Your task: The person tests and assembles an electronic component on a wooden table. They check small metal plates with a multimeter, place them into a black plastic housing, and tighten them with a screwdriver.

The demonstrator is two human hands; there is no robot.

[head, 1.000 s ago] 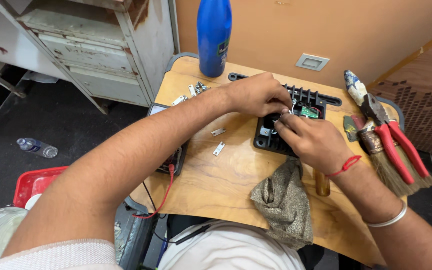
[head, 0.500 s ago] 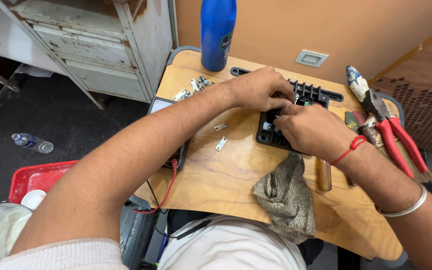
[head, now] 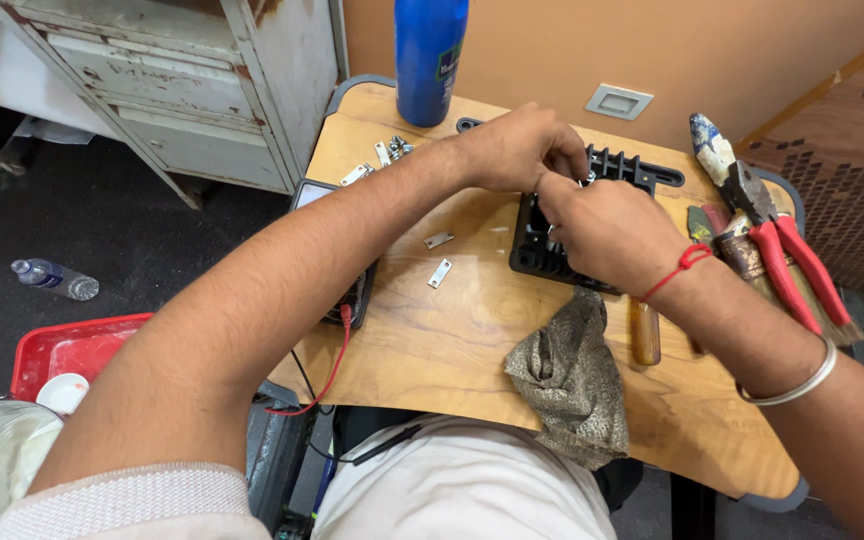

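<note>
Both hands met over the far end of the black ribbed plastic part (head: 552, 245), which lay flat near the back of the wooden counter (head: 432, 340) with its long axis running left to right. The left hand (head: 517, 150) reached in from the left, fingers curled down onto the part's top edge; the right hand (head: 607, 230) lay just in front, knuckles up, pinching at something small I could not make out. Whether either grip was truly clamped I could not tell. Red-handled pliers (head: 782, 250) lay to the right, a grey cloth (head: 567, 370) nearer the body.
</note>
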